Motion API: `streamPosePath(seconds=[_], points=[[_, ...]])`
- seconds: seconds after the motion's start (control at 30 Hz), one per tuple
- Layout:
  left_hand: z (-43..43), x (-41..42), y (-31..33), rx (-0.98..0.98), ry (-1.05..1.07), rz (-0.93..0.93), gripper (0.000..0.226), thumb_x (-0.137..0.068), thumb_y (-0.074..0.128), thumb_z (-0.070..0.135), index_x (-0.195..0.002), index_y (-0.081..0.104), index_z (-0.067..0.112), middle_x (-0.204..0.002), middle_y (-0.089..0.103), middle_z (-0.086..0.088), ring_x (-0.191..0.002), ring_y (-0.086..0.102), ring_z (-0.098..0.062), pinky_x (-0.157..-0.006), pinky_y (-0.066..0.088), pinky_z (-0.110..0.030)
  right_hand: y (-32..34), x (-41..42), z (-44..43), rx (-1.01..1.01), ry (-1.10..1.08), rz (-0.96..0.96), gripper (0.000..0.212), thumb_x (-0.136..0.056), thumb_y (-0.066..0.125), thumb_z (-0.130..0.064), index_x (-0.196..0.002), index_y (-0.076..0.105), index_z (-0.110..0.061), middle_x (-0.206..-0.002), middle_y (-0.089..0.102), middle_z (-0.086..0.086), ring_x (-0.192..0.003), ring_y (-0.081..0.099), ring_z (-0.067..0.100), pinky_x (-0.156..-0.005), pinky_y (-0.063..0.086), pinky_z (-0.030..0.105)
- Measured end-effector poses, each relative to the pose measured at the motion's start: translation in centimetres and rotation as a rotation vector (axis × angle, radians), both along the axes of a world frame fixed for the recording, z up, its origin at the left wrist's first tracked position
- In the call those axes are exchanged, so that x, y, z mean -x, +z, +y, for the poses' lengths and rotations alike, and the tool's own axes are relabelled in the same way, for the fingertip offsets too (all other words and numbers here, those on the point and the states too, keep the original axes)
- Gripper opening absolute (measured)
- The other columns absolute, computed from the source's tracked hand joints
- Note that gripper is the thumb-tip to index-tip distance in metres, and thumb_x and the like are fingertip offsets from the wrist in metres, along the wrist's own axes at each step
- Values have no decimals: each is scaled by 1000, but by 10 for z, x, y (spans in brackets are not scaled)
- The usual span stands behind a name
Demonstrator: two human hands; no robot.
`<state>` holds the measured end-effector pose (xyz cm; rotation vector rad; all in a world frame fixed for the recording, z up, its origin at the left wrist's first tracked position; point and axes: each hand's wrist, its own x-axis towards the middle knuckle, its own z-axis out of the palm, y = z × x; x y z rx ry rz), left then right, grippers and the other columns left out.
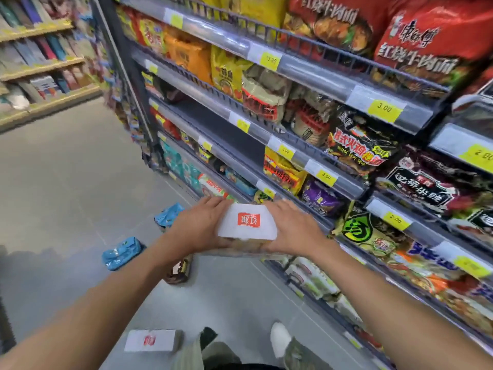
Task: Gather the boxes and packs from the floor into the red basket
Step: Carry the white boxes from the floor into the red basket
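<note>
Both hands gripped one white box (247, 222), the left hand (198, 225) and right hand (294, 227) clamped on its opposite ends, probably to keep the flat, smooth carton level in front of the shelves (306, 166). A second white box (153, 340) lay on the grey floor (66, 182) near the person's feet. Two soft, crinkled blue packs (121, 252) and a small brown pack (179, 271) lay along the shelf's foot. No red basket was in view.

We have one head-worn wide-angle view, looking forward and down along the aisle: grey floor (66, 182) at frame left, shelves (333, 84) close on the right, both forearms reaching in from below.
</note>
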<state>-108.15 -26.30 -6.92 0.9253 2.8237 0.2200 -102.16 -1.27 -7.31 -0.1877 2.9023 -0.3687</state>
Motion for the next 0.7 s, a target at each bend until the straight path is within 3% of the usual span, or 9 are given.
streamPosePath(seconds=[0.1,0.27,0.4,0.7], points=[[2,5,-1,-1,-133,26,107,-69,71,78,-153,36,22,-150,45,-1,-137,41,-24,-107,45,-43,-2,-22,-8,-17,-120,-9,112,-63,75,-79,-154,26,-36,-150,42,-7,-138,38,21,-99,48,46],[24,-2,4,-8,-294,15,108,-68,70,77,-154,33,25,-152,43,3,-138,41,-21,-104,49,-44,1,-67,-3,-12,-304,-43,115,-53,60,-88,-151,26,-39,-143,45,-7,-134,40,22,-94,47,46],[60,-21,6,-10,-417,3,106,-67,72,73,-153,32,28,-153,40,6,-138,38,-18,-99,50,-45,1,-112,13,-45,-440,-35,111,-60,77,-76,-152,27,-36,-141,46,-5,-133,39,22,-89,47,44],[152,-100,14,-27,-735,7,107,-67,73,77,-154,28,34,-152,40,10,-139,35,-16,-102,48,-43,12,-247,47,-116,-768,-38,110,-64,75,-73,-154,25,-33,-145,45,-6,-135,40,22,-96,52,51]])
